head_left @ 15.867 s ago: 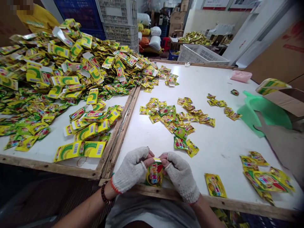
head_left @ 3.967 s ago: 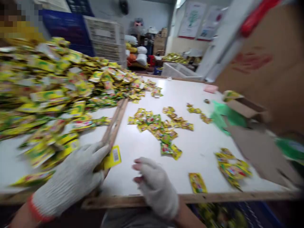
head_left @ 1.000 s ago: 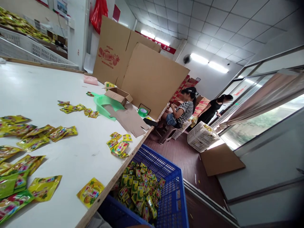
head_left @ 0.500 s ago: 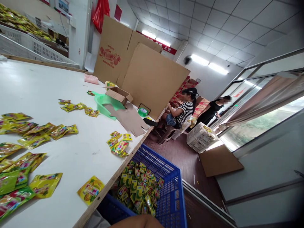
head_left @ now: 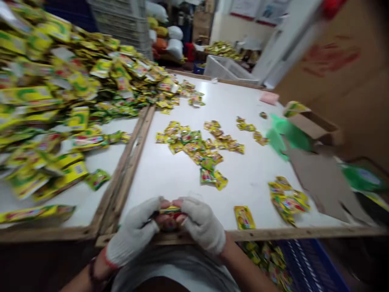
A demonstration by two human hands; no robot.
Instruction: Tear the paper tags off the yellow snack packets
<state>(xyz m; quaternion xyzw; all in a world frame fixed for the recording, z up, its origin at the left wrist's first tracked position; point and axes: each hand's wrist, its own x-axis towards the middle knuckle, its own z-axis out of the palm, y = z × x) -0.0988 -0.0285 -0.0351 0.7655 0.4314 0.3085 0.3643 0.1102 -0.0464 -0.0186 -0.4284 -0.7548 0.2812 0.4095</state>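
Observation:
My left hand (head_left: 136, 229) and my right hand (head_left: 202, 223), both in white knit gloves with bare fingertips, meet at the table's front edge. Between their fingertips is a small stack of yellow and red candy packets (head_left: 170, 211), gripped from both sides; motion blur hides how many. Beyond the hands lies a loose cluster of yellow and green packets (head_left: 197, 150) on the white table (head_left: 240, 172). One single yellow packet (head_left: 244, 217) rests near the front edge, right of my right hand. Farther right sits a small pile of packets (head_left: 288, 198).
A large heap of packets (head_left: 67, 89) covers the left table, past a wooden divider (head_left: 129, 170). At right are a green plastic scoop (head_left: 276, 138), an open carton (head_left: 316, 125) and flat cardboard (head_left: 313, 178). Below the edge stands a blue crate (head_left: 316, 259) with packets.
My view has swung left and down from the room and the co-workers to the table. Both my hands are now in sight, holding packets. The single packet still lies by the edge.

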